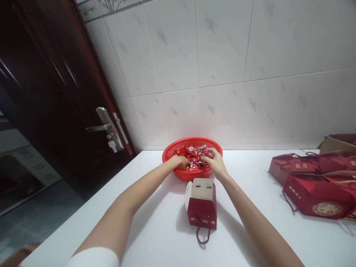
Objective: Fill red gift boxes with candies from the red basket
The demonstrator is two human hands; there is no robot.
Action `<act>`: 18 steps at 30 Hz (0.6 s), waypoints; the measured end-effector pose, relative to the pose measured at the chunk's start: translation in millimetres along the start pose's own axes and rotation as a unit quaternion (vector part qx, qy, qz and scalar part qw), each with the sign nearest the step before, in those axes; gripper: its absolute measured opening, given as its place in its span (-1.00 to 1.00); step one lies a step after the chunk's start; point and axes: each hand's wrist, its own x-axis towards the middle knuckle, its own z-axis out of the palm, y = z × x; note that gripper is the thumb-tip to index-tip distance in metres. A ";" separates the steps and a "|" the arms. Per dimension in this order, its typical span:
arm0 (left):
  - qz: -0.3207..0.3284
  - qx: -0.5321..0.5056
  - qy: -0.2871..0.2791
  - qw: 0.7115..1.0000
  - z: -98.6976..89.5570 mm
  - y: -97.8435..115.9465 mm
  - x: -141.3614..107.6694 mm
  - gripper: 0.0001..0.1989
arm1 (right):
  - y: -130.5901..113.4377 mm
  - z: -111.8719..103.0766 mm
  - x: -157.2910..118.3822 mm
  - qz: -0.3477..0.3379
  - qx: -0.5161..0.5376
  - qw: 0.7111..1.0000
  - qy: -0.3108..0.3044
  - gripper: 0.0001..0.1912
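A red plastic basket (168, 150) full of red-wrapped sweets (192, 167) stands against the tiled wall. My left hand (181, 162) reaches into its left side, with the fingertips hidden among the sweets. At the right side, my right hand (216, 163) pinches a small red packet with a silvery edge (202, 150) between thumb and fingers, just above the pile. Between my forearms, in front of the basket, sits a dark red gift box (202, 207) with its top flaps up and a cord handle hanging down the front.
Several red gift boxes (314, 198) with cord handles lie at the right of the white table (161, 230). Behind them is a cardboard carton (335, 142). On the left is a dark door (55, 74) with a metal handle and keys. Near the lower left corner, part of someone's limb shows.
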 end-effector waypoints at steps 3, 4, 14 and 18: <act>0.005 -0.007 0.026 1.000 3.7 1.0 10.4 -0.70 | -0.3 0.0 -0.1 0.002 -0.002 1.000 0.002 -0.66; 0.009 -0.014 0.035 0.999 5.3 -0.2 12.0 -0.79 | -0.3 -0.1 -0.1 0.002 -0.003 1.000 0.003 -0.66; 0.092 -0.139 0.117 0.979 19.0 -12.1 6.4 -0.57 | 1.0 -1.0 0.7 -0.004 -0.015 1.000 -0.003 -0.71; 0.110 -0.174 0.139 0.969 18.5 -9.7 6.6 -0.63 | 1.0 -3.2 1.1 -0.005 -0.024 1.000 -0.017 -0.71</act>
